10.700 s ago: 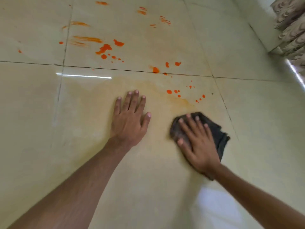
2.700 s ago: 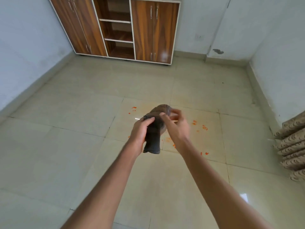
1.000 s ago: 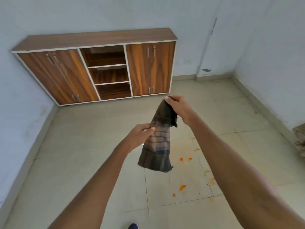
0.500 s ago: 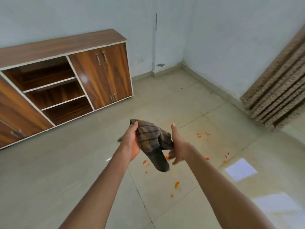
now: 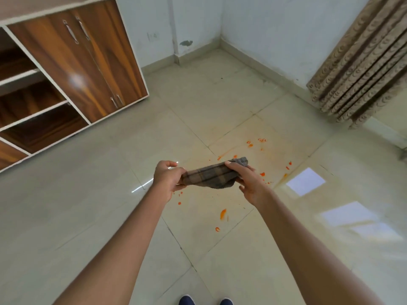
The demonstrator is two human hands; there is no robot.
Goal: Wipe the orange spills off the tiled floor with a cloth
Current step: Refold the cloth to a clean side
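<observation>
I stand over the tiled floor and hold a brown checked cloth stretched flat between both hands at waist height. My left hand grips its left end and my right hand grips its right end. Orange spills lie on the tile below and beyond the cloth, with more drops farther off and a faint orange smear on the tile to the right. Part of the spill is hidden behind the cloth and hands.
A wooden cabinet with open shelves stands against the wall at the left. A patterned curtain hangs at the right. My two dark shoe tips show at the bottom edge. Bright window reflections lie on the floor at the right.
I rose from kneeling on the floor to standing. The cloth hung bunched between my hands half a second ago; now both hands hold it pulled out flat.
</observation>
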